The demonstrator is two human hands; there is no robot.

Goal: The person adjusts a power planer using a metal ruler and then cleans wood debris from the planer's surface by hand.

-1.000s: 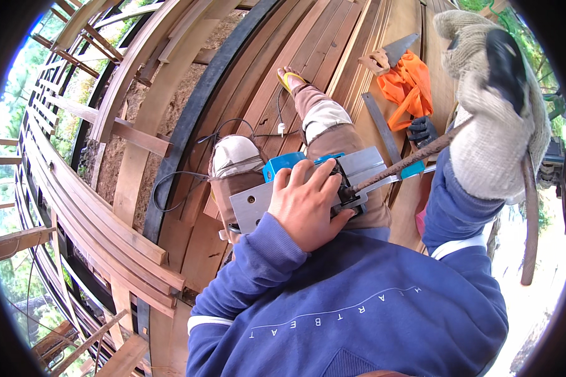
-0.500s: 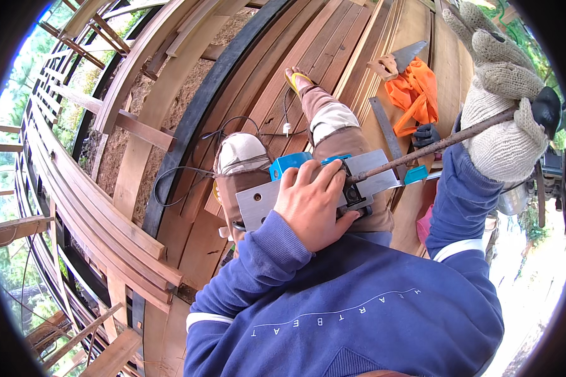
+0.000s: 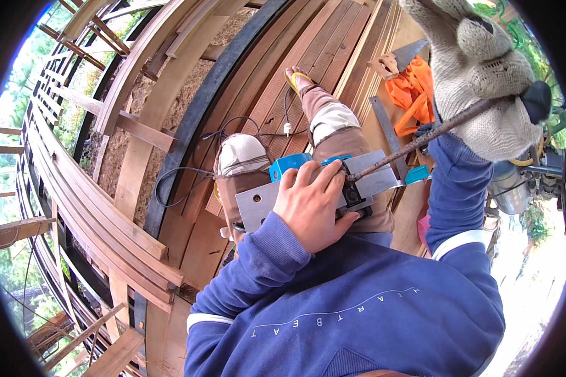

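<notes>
An electric planer (image 3: 288, 165) with a blue body lies across my lap, its flat metal sole (image 3: 255, 202) turned up and its dark cutter slot showing. My bare left hand (image 3: 311, 198) lies over the planer's middle and grips it, thumb at the near edge. In a knitted cream work glove, my right hand (image 3: 481, 88) holds a long rusty rod with a black handle (image 3: 415, 148), closed near the handle end. The rod slants down to the left, and its far tip meets the planer by the cutter slot, close to my left fingertips.
Beyond my right knee lie a handsaw (image 3: 396, 61), an orange cloth (image 3: 411, 88), a flat metal bar (image 3: 388, 129) and a small teal piece (image 3: 416, 174). A black cord (image 3: 192, 168) with a plug loops by my left knee. Stacked boards (image 3: 100, 207) stand at left.
My gloved right hand has swung left and toward the top of the view, turning the rod's handle end with it. The left hand and planer have stayed in place.
</notes>
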